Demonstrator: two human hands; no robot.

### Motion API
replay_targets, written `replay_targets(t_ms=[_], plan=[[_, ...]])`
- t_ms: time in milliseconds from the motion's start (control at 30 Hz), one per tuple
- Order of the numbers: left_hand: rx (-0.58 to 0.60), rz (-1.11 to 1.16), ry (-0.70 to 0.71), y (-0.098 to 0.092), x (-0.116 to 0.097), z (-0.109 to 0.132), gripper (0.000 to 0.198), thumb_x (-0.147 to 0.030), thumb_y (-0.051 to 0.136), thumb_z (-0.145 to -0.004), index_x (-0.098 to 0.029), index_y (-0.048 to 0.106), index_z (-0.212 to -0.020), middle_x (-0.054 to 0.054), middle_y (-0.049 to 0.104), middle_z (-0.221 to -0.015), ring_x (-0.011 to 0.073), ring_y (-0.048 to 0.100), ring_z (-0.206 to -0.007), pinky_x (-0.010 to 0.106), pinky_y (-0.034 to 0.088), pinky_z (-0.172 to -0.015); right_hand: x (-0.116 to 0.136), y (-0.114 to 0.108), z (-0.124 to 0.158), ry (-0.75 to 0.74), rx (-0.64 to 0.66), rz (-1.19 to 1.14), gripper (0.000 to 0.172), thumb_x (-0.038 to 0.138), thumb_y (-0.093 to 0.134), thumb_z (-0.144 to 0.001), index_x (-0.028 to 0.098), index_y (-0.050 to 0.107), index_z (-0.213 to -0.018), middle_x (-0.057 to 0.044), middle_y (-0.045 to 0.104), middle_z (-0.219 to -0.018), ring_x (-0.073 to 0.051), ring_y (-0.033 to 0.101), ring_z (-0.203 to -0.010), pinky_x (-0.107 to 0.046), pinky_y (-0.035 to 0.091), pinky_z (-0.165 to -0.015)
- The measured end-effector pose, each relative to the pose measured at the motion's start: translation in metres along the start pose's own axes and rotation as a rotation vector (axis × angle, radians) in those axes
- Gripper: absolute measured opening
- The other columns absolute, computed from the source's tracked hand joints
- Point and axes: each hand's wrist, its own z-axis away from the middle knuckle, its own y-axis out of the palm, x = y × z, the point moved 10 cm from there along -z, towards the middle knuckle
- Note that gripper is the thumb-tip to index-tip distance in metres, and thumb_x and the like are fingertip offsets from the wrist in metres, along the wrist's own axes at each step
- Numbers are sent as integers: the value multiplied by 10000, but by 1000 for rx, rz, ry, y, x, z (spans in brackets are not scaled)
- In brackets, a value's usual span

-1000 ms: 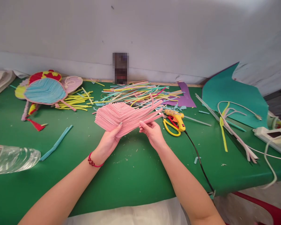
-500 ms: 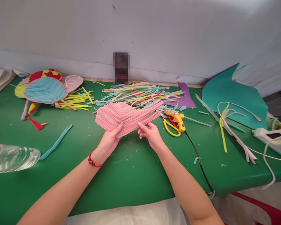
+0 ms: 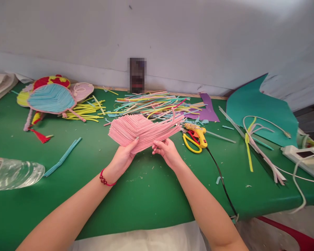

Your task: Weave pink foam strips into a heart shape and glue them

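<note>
A pink fan panel made of pipe cleaners (image 3: 136, 127) is held up over the green table, its stems laid in a leaf-like V pattern. Its left edge is trimmed to a curve; on the right, loose stem ends stick out unevenly. My left hand (image 3: 125, 150) grips the bottom of it, thumb on top and fingers beneath. My right hand (image 3: 166, 150) is closed at its lower right edge, thumb and forefinger touching the stems, the other fingers curled. Right of the panel lie a yellow hot glue gun (image 3: 199, 132) and yellow-handled scissors (image 3: 191, 144).
Loose coloured pipe cleaners (image 3: 151, 104) are heaped behind the panel. Finished fans (image 3: 52, 98) lie at the left, near blue stems (image 3: 64, 157) and a plastic bottle (image 3: 17, 174). A teal sheet (image 3: 264, 108) and a power strip (image 3: 303, 157) are at right. The glue gun's black cord (image 3: 221, 170) crosses the table's edge.
The panel and both hands have shifted very slightly in view. My right thumb and fingers have slid a little left along the panel's lower edge. My left hand keeps its grip.
</note>
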Motion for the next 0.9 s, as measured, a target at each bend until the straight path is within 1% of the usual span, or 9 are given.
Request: replay_targets(t_ms=[133, 333, 467, 533, 600, 733, 800, 900], plan=[[-7, 9, 12, 0, -1, 0, 475, -212, 774, -711, -131, 646, -1161, 106, 644, -1261, 283, 542, -1236, 402, 431, -1082, 1, 0, 1, 6, 19, 9, 307, 326, 803, -574, 159, 574, -692, 15, 624, -591, -98, 576, -546, -217, 525, -489], [-15, 4, 4, 0, 0, 1, 491, -206, 781, -700, -138, 646, -1167, 102, 650, -1253, 281, 532, -1246, 402, 418, -1095, 1, 0, 2, 8, 30, 7, 276, 305, 786, -573, 169, 555, -641, 17, 631, -593, -96, 574, -552, -201, 514, -477], [-10, -14, 1, -2, 0, 0, 491, -223, 778, -707, -143, 649, -1173, 104, 649, -1253, 288, 539, -1238, 420, 417, -1096, 0, -2, 1, 30, 18, 8, 328, 373, 791, -610, 178, 535, -672, 16, 629, -588, -94, 565, -533, -194, 498, -452], [-15, -19, 8, -3, 0, -1, 487, -226, 774, -711, -156, 650, -1176, 97, 646, -1259, 289, 532, -1245, 424, 419, -1094, 0, -6, 0, 37, -19, 42, 387, 447, 780, -632, 189, 494, -672, 35, 590, -521, -80, 513, -449, -190, 463, -407], [-12, -16, 19, -4, -1, -2, 464, -224, 771, -715, -161, 660, -1162, 92, 644, -1264, 285, 527, -1252, 412, 420, -1094, 4, -11, 0, 13, -63, 113, 445, 522, 761, -640, 201, 452, -655, 60, 536, -447, -63, 434, -362, -187, 411, -358], [8, -3, 38, -3, -2, -2, 398, -210, 751, -739, -159, 676, -1126, 86, 651, -1255, 267, 534, -1247, 374, 431, -1087, 15, -18, 0, -58, -113, 199, 496, 598, 713, -663, 218, 397, -621, 95, 444, -377, -45, 330, -309, -177, 298, -309], [-13, 11, 48, -6, -5, -3, 378, -193, 739, -748, -163, 677, -1119, 76, 658, -1246, 253, 534, -1248, 353, 439, -1080, 21, -21, 0, -81, -127, 182, 470, 587, 705, -680, 219, 415, -644, 120, 380, -360, -37, 268, -306, -170, 236, -304], [-62, 41, 75, -12, -16, -5, 359, -185, 724, -758, -171, 674, -1113, 64, 678, -1212, 235, 544, -1239, 324, 452, -1067, 31, -21, 2, -105, -98, 91, 411, 577, 695, -696, 211, 519, -757, 146, 288, -350, -38, 170, -316, -175, 155, -311]])
